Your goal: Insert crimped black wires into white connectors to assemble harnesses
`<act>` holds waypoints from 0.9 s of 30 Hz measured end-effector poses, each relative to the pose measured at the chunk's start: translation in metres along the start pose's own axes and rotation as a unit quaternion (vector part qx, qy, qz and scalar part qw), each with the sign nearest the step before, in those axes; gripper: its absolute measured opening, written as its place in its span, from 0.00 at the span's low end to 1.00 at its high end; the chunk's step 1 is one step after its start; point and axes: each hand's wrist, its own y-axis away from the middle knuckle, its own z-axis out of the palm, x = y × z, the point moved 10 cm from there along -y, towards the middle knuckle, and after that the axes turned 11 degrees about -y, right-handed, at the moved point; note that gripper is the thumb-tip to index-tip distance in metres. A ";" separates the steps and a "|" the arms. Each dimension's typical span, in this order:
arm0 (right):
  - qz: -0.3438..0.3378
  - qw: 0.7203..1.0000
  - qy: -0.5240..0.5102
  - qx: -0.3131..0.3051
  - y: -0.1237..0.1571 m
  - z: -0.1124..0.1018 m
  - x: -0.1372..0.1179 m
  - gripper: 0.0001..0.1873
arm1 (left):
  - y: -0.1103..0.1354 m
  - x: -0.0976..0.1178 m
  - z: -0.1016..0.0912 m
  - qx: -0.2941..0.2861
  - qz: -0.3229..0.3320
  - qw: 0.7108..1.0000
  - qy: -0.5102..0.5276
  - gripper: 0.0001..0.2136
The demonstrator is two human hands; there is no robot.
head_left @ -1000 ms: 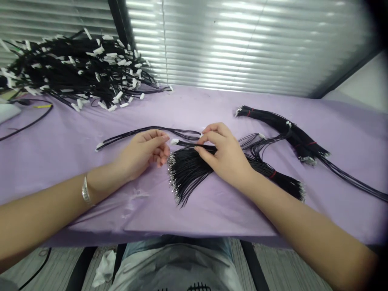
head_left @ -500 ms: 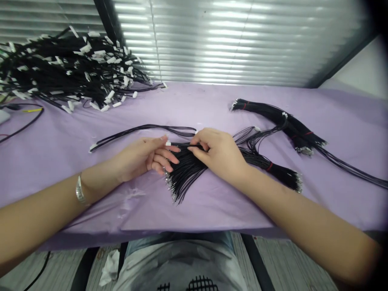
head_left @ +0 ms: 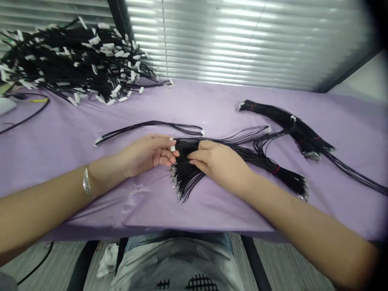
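Observation:
A fanned bundle of black wires with metal tips lies in front of me on the purple table cover, tied by a red band near its right end. My left hand pinches a small white connector between thumb and fingers. My right hand rests on the bundle, its fingertips pinching black wires right beside the connector. A finished black cable with white ends lies just beyond my left hand.
A big heap of black cables with white connectors fills the back left. Another tied black wire bundle lies at the right. Loose cables run along the left edge. Closed blinds stand behind the table.
My left hand has taken hold of the white connector and drawn it to the wire tips. My right hand slid down and left onto the bundle, pinching wires.

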 end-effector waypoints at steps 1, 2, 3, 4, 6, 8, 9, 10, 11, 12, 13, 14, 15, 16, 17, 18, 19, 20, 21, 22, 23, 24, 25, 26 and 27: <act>-0.006 1.000 -0.008 -0.004 0.001 -0.001 -0.001 0.11 | 0.000 0.001 0.000 0.002 0.003 1.000 0.003 0.06; -0.014 1.000 -0.017 -0.006 0.002 -0.003 -0.002 0.10 | 0.000 0.001 0.000 0.004 0.003 1.000 0.003 0.05; -0.024 0.999 -0.026 -0.007 0.003 -0.005 -0.004 0.09 | 0.000 0.000 -0.001 0.005 0.002 1.000 0.005 0.05; -0.036 0.999 -0.035 -0.007 0.004 -0.006 -0.006 0.08 | 0.000 0.000 -0.001 0.006 0.000 1.000 0.006 0.05; -0.064 0.997 -0.051 -0.001 0.007 -0.008 -0.011 0.07 | 0.000 -0.002 -0.001 0.006 -0.008 1.000 0.011 0.05; -0.088 0.993 -0.072 0.011 0.008 -0.011 -0.015 0.07 | 0.000 -0.003 -0.001 0.005 -0.006 1.000 0.013 0.05; -0.095 0.991 -0.089 0.018 0.008 -0.013 -0.016 0.08 | 0.000 -0.002 -0.001 0.005 -0.001 1.000 0.009 0.05; -0.098 0.989 -0.110 0.025 0.008 -0.014 -0.017 0.08 | 0.000 -0.002 -0.002 0.005 0.005 1.000 0.002 0.05; -0.098 0.986 -0.131 0.032 0.007 -0.016 -0.017 0.08 | 0.000 -0.001 -0.001 0.002 0.010 1.000 -0.008 0.05; -0.095 0.983 -0.151 0.038 0.007 -0.018 -0.016 0.08 | 0.000 -0.001 -0.001 -0.001 0.016 1.000 -0.018 0.05; -0.089 0.981 -0.169 0.044 0.006 -0.020 -0.014 0.08 | 0.000 0.000 0.000 -0.004 0.022 0.999 -0.028 0.05; -0.082 0.978 -0.184 0.051 0.005 -0.022 -0.013 0.08 | 0.000 0.000 0.000 -0.004 0.027 0.999 -0.038 0.05; -0.075 0.976 -0.195 0.059 0.005 -0.024 -0.011 0.08 | -0.001 0.000 0.000 -0.002 0.032 0.998 -0.048 0.05; -0.072 0.974 -0.205 0.067 0.005 -0.026 -0.009 0.09 | 0.000 0.001 0.000 0.001 0.036 0.998 -0.058 0.05; -0.073 0.972 -0.211 0.073 0.005 -0.027 -0.009 0.10 | 0.000 0.001 -0.001 0.006 0.041 0.997 -0.067 0.05; -0.078 0.971 -0.214 0.075 0.005 -0.028 -0.009 0.11 | 0.000 0.003 -0.001 0.012 0.047 0.996 -0.076 0.05; -0.086 0.971 -0.213 0.073 0.005 -0.028 -0.011 0.11 | 0.001 0.004 -0.002 0.019 0.054 0.995 -0.083 0.04; -0.094 0.971 -0.210 0.067 0.006 -0.028 -0.013 0.11 | 0.002 0.006 -0.003 0.027 0.062 0.994 -0.088 0.03; -0.102 0.971 -0.208 0.060 0.006 -0.026 -0.016 0.10 | 0.003 0.008 -0.004 0.033 0.071 0.993 -0.091 0.02; -0.107 0.971 -0.205 0.054 0.006 -0.025 -0.017 0.09 | 0.003 0.010 -0.005 0.040 0.077 0.992 -0.093 0.01; -0.108 0.972 -0.202 0.052 0.006 -0.025 -0.018 0.08 | 0.004 0.011 -0.006 0.046 0.079 0.991 -0.094 0.01; -0.109 0.972 -0.199 0.055 0.006 -0.025 -0.019 0.07 | 0.004 0.011 -0.006 0.050 0.078 0.991 -0.097 0.01; -0.113 0.973 -0.194 0.061 0.006 -0.026 -0.020 0.07 | 0.005 0.011 -0.006 0.052 0.076 0.991 -0.099 0.02; -0.121 0.973 -0.186 0.070 0.007 -0.027 -0.021 0.06 | 0.004 0.011 -0.006 0.052 0.075 0.991 -0.102 0.02; -0.133 0.972 -0.177 0.082 0.008 -0.029 -0.023 0.07 | 0.004 0.011 -0.007 0.054 0.075 0.990 -0.105 0.03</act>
